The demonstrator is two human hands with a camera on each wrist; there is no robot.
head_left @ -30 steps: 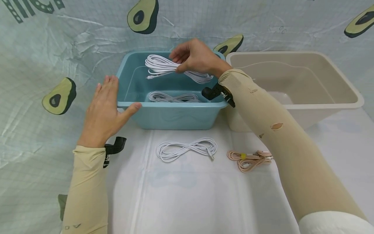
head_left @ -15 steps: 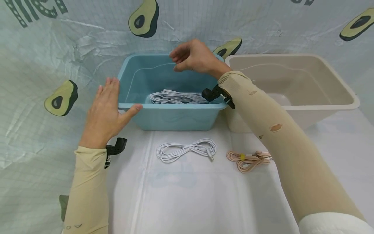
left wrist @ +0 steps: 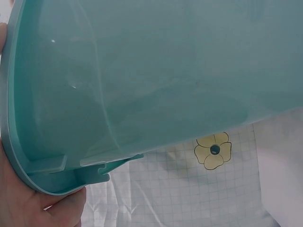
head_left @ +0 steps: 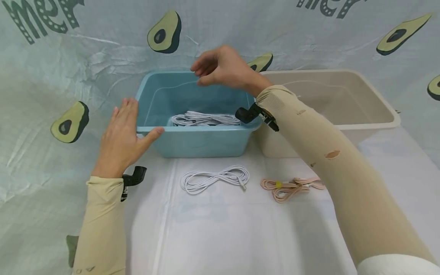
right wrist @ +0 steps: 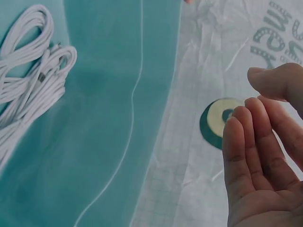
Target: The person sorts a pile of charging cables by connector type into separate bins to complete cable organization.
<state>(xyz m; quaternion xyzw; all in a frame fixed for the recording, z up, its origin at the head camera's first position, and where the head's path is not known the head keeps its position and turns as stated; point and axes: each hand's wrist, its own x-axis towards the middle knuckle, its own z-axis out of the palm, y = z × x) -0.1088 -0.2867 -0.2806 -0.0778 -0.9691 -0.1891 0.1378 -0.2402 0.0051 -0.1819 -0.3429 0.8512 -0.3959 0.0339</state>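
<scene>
My left hand (head_left: 118, 139) rests at the front left corner of a blue plastic bin (head_left: 199, 144). Its fingers lie straight along the left rim, and the thumb stretches over the front rim. In the left wrist view, fingertips (left wrist: 68, 208) show just under the rim. Over the bin's back right part hovers my right hand (head_left: 227, 70), its fingers loosely bent and holding nothing. White bundled cables (head_left: 206, 119) lie on the bin's floor, partly hidden by the front wall; the right wrist view shows their loops (right wrist: 35, 71) apart from the hand.
On the white-covered table, a coiled white cable (head_left: 214, 179) lies before the blue bin. Right of it is a pinkish cable (head_left: 283, 187) with a yellow tie. A beige bin (head_left: 364, 128) stands right of the blue one, partly behind the right forearm.
The right hand has let go of a bundled white cable, which dropped onto the other one in the blue bin. The head view has shifted slightly; the left hand stays on the rim.
</scene>
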